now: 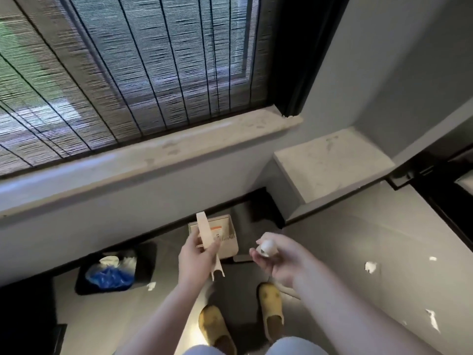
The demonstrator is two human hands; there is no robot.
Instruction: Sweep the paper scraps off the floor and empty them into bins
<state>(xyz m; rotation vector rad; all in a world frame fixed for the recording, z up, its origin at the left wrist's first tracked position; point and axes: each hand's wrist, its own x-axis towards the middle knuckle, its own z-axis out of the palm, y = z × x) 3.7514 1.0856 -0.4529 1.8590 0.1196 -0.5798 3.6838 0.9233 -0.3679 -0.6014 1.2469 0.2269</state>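
Right: dustpan and broom in hand, scraps not yet swept

Left hand gripped the dustpan handle, fingers curled round the flat beige bar. Right hand was closed round the broom handle, rounded white tip poking out of the fist. Rest of the broom was mostly hidden behind the arm, so its head could not be made out.

Dustpan hung near the floor by the wall under the window sill, comb teeth visible along one edge. Long axis of its handle ran roughly up toward the camera, tilted slightly; the pan's mouth seemed to face right, though that was hard to tell.

Paper scraps lay on the grey floor to the right, well apart from the pan; more lay nearer the frame edge, and one scrap sat just beside the bin. Bin was black, open-topped, with blue and white waste inside, left of the yellow slippers.

Handling judgement: scraps looked torn, thin and very light, so likely to flutter or slide ahead of the bristles; short gentle strokes would suit. Pan and broom looked like light stiff plastic, best held at the handles as gripped.
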